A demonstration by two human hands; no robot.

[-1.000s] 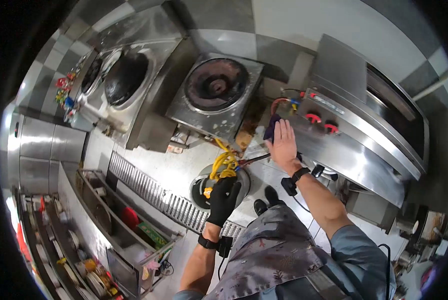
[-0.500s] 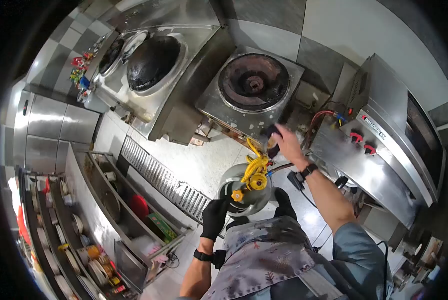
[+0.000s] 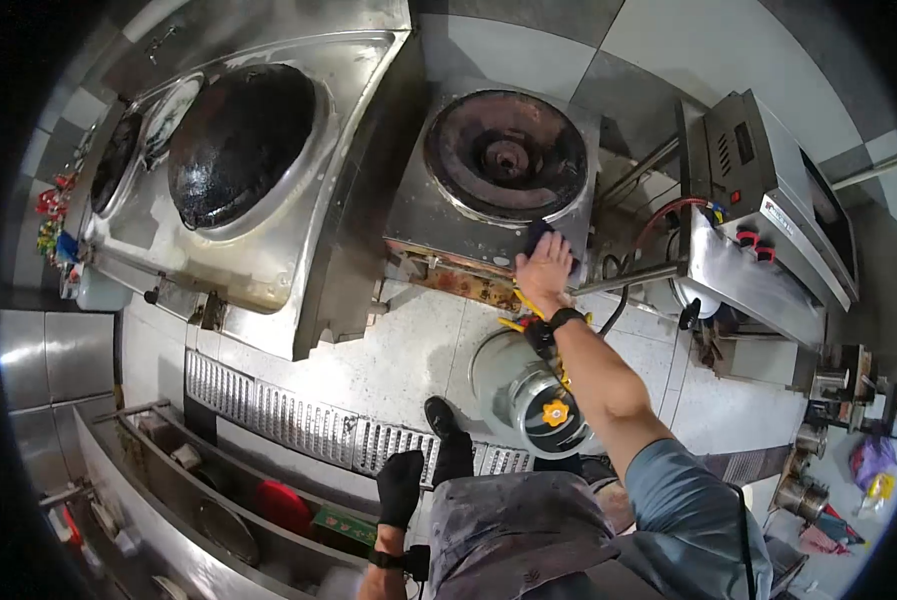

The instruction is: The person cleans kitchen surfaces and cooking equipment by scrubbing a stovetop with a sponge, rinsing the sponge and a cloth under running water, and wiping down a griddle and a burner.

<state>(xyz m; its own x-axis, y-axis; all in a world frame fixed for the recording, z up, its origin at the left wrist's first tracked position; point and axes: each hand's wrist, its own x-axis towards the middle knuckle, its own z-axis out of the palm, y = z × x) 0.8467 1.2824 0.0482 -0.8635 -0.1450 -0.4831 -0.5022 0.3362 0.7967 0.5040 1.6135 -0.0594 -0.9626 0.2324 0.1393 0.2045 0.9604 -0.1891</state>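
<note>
My right hand, bare with a black band at the wrist, presses a dark purple cloth against the front right corner of the single-burner stove. Its fingers lie over the cloth, which is partly hidden. My left hand, in a black glove, is curled closed low in the view, beside my apron and away from the stove. Nothing shows in it. Below my right forearm stands a grey gas cylinder with an orange valve knob and yellow hose partly covered by the arm.
A large black wok sits upside down on the steel range at left. To the right are a steel oven and its stand. A floor drain grate runs in front of the shelving, which holds a red round item.
My right hand has moved from above the gas cylinder onto the stove's corner with the cloth. My left hand has drawn away from the cylinder. The view has shifted toward the stove.
</note>
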